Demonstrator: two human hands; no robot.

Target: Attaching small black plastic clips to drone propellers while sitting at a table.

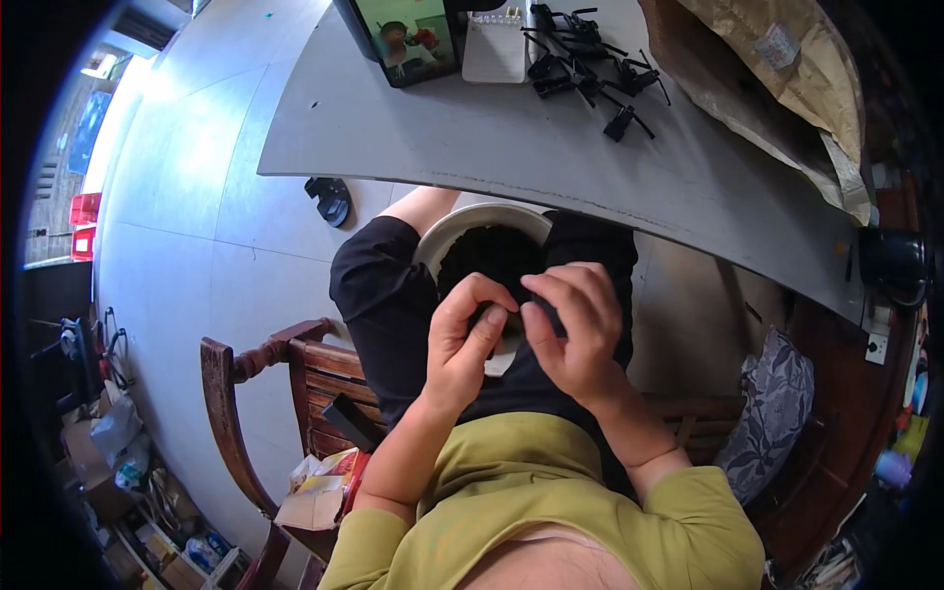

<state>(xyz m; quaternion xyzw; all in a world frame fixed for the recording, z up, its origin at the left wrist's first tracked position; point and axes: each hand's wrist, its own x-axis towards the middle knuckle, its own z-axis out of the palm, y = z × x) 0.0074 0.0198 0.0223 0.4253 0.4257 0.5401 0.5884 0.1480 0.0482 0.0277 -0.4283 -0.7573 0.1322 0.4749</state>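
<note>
My left hand (466,329) and my right hand (578,329) are raised close together over my lap, fingertips almost meeting. The left thumb and forefinger are pinched together; whatever they hold is too small to make out. On the right, the fingers curl towards the thumb, with something dark between them that I cannot identify. Below and beyond both hands, a white bucket (454,222) stands between my knees. A mass of black pieces (484,254) lies in it, their shape too dark to tell.
Ahead is a grey table (413,143) bearing several black clip-like parts (580,59), a spiral notepad (495,51), a tablet (408,39) and a brown paper bag (777,79). A wooden bench (329,383) is under me, with a patterned cushion (772,413) at right. A black sandal (330,202) lies on the floor.
</note>
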